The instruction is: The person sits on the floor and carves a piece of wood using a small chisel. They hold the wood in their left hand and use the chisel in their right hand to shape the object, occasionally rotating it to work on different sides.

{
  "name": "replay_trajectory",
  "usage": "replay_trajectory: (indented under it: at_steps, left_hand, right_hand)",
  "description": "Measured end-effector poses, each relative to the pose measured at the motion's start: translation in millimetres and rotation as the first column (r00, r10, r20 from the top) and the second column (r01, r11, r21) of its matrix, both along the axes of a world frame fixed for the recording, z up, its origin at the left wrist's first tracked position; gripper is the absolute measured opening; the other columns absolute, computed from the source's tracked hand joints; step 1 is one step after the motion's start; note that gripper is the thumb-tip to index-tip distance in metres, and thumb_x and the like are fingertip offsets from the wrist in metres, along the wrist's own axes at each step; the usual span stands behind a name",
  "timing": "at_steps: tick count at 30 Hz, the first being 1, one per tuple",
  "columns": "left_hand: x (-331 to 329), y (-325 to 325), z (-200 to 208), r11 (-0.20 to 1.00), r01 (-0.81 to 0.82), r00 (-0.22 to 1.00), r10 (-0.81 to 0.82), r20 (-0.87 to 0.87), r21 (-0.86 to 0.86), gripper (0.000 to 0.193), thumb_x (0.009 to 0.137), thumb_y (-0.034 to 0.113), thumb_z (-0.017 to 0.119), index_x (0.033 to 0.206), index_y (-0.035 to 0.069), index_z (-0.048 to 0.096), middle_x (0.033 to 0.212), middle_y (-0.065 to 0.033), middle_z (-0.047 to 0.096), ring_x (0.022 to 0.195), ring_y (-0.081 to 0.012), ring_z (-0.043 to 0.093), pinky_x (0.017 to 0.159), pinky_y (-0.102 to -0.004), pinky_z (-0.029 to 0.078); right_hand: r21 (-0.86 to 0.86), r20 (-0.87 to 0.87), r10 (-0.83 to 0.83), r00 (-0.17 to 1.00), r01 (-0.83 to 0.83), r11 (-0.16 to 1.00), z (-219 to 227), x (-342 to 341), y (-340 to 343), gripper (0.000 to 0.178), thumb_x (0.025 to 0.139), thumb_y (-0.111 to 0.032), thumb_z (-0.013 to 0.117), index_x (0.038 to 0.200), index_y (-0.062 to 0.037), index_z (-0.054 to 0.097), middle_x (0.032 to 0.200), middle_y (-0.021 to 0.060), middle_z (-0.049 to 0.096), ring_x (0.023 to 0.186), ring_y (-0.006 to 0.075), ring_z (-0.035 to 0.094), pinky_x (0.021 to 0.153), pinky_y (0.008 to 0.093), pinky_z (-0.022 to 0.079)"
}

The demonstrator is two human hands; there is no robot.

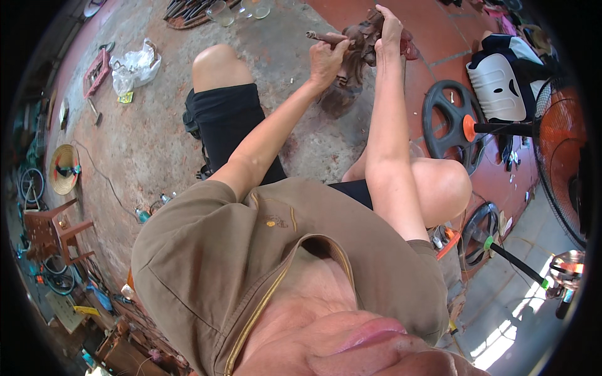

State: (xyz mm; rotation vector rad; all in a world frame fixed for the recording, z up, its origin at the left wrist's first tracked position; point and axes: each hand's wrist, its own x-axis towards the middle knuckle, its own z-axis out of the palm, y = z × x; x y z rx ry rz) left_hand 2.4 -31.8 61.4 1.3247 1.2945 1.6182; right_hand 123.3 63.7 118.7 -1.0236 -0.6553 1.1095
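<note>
A dark brown wood carving [352, 72] with curling, sculpted forms stands on the stone-grey floor in front of me, between my legs. My left hand [327, 64] is closed around a short brown wooden-handled tool [322, 37]. One end of the tool sticks out to the left; its other end, toward the carving, is hidden. On the right side of the carving, near its top, my right hand [390, 34] grips it with the fingers reaching over. Past that hand, a reddish piece [410, 49] shows at the carving's edge.
Many slim tools [191, 9] lie on a round tray ahead, beside clear glasses [221, 14]. To the left are a white plastic bag [137, 67], a pink basket [96, 73] and a hammer [95, 111]. A fan base [434, 122] and fan [567, 156] stand close on the right.
</note>
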Motion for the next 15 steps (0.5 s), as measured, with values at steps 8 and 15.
replay_trajectory:
  at_steps: [8, 15]
  left_hand:
    - [14.8, 29.8, -6.7, 0.951, -0.025, 0.987, 0.072, -0.141, 0.309, 0.011, 0.087, 0.011, 0.069, 0.093, 0.003, 0.070, 0.080, -0.0095, 0.071, 0.070, -0.0150, 0.067, 0.067, -0.0275, 0.053]
    - [-1.6, 3.6, -24.0, 0.992, 0.075, 0.946, -0.039, -0.321, 0.101, 0.012, 0.086, 0.012, 0.070, 0.094, 0.003, 0.071, 0.080, -0.0095, 0.072, 0.074, -0.0186, 0.070, 0.068, -0.0290, 0.052]
  right_hand:
    - [0.106, 0.009, 0.053, 0.999, -0.053, 0.993, -34.4, 12.1, 22.2, 0.028, 0.083, -0.015, 0.068, 0.102, 0.0058, 0.071, 0.107, 0.0119, 0.068, 0.101, 0.0199, 0.060, 0.093, 0.0354, 0.043]
    - [0.007, -0.066, 0.028, 0.997, -0.027, 1.000, -23.7, 21.9, 14.5, 0.022, 0.081, -0.013, 0.069, 0.095, 0.0043, 0.071, 0.102, 0.0105, 0.068, 0.096, 0.0193, 0.061, 0.090, 0.0348, 0.045]
